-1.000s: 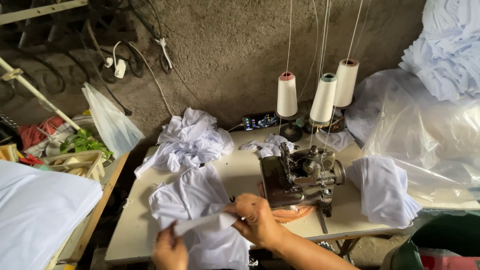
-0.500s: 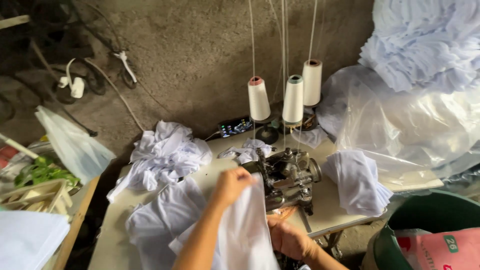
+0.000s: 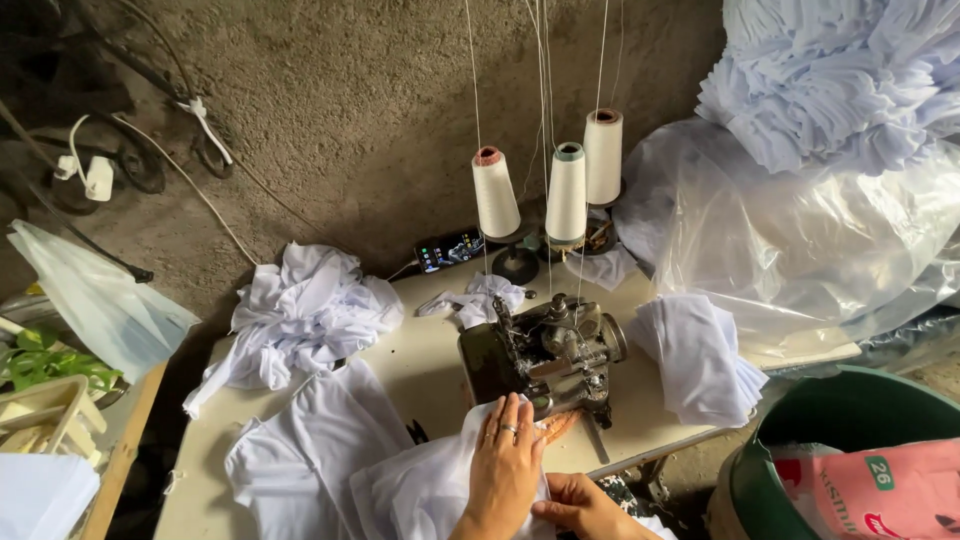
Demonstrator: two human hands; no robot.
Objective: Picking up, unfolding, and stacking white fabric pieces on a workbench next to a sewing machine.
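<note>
Our left hand (image 3: 505,465) lies flat, fingers spread and pressing down on a piece of white fabric (image 3: 430,490), not gripping it. Our right hand (image 3: 580,505) sits just beside it at the near edge, fingers curled against the same cloth; we cannot tell whether it pinches the cloth. The fabric rests on the near part of a pale table (image 3: 430,365), its far edge touching the front of a dark metal sewing machine (image 3: 545,355). Beyond the machine stand three cones of white thread (image 3: 565,195), their strands rising straight up. A heap of white garments (image 3: 300,310) lies on the far left of the table, and a folded stack of white cloth (image 3: 695,355) lies to the right of the machine. A green bin (image 3: 850,410) stands at the near right.
</note>
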